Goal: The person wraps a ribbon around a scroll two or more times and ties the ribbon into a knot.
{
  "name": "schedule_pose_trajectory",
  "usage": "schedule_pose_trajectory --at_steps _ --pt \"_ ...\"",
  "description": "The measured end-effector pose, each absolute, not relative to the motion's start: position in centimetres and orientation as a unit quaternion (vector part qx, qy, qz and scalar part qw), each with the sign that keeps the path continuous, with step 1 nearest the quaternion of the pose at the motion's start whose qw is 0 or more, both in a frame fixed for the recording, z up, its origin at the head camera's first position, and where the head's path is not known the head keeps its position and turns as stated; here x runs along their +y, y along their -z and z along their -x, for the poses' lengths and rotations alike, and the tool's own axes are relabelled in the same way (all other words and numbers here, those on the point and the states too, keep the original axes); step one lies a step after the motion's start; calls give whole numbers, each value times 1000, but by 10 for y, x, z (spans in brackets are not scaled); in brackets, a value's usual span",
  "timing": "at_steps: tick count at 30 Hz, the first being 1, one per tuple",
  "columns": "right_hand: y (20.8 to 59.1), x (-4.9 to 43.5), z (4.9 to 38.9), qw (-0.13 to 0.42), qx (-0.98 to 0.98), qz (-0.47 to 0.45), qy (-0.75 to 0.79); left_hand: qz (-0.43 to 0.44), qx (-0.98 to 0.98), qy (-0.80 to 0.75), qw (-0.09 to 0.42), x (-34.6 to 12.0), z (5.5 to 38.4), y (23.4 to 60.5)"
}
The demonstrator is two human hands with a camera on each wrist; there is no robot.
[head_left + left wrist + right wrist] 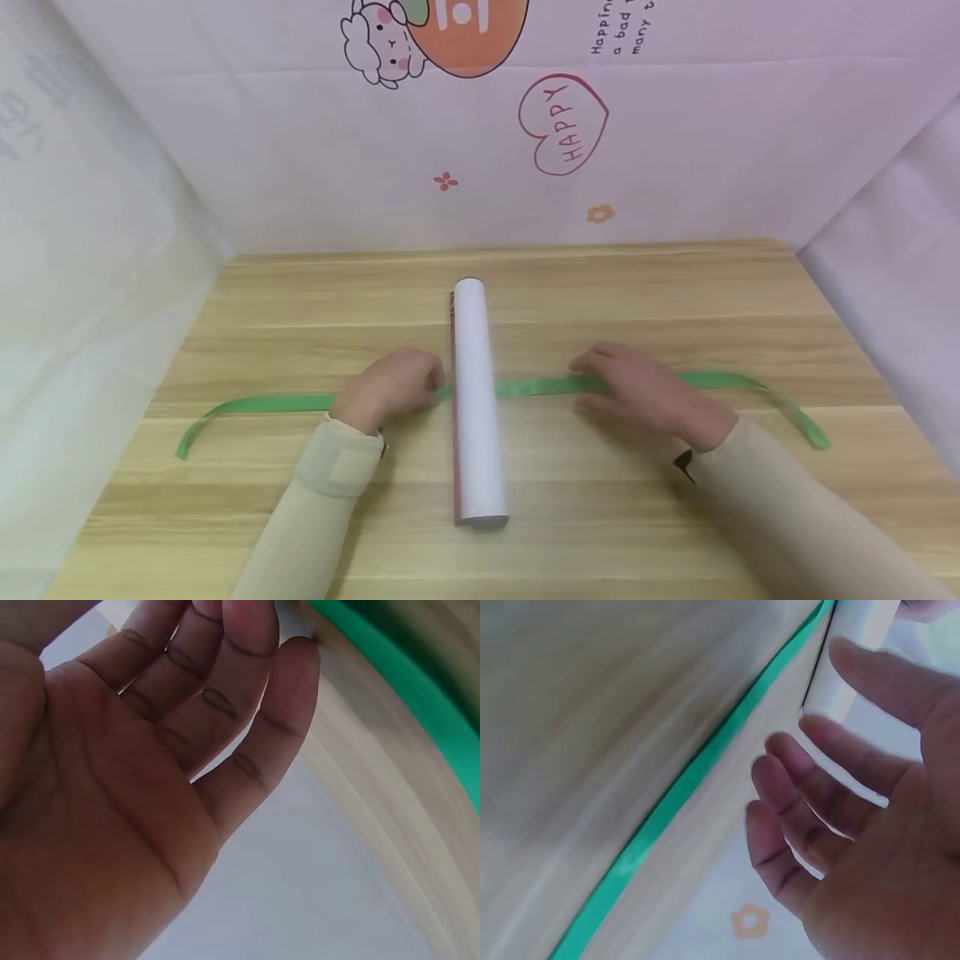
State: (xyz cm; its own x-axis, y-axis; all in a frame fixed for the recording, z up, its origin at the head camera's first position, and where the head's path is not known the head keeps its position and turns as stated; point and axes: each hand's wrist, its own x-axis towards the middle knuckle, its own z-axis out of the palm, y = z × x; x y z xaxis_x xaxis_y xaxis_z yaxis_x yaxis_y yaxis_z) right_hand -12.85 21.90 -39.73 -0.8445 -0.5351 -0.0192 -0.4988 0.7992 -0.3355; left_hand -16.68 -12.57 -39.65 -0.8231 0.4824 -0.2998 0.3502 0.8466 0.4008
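A white paper roll with a red strip along its left side lies lengthwise in the middle of the wooden table. Under it, crosswise, runs a green ribbon, its two ends curving toward the near side. Just left of the roll, my left hand is over the ribbon, fingertips close to the roll's side. In the left wrist view its fingers are loosely bent and their tips run out of frame. My right hand, slightly blurred, hovers above the ribbon's right part, fingers relaxed and apart with nothing between them.
The wooden table meets a white printed cloth at its back edge. More white cloth hangs at the left and right sides. The ribbon's left tip and right tip lie well out to either side.
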Motion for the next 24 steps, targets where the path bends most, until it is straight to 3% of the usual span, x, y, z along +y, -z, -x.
schedule_pose_trajectory --at_steps 6,15,24 --pt "401 199 141 91 941 296 137 -210 936 -178 220 -126 167 398" --pt "398 162 156 128 933 307 141 -209 933 -202 212 -127 167 394" --pt "401 134 170 154 931 252 215 -220 929 -211 210 -127 170 399"
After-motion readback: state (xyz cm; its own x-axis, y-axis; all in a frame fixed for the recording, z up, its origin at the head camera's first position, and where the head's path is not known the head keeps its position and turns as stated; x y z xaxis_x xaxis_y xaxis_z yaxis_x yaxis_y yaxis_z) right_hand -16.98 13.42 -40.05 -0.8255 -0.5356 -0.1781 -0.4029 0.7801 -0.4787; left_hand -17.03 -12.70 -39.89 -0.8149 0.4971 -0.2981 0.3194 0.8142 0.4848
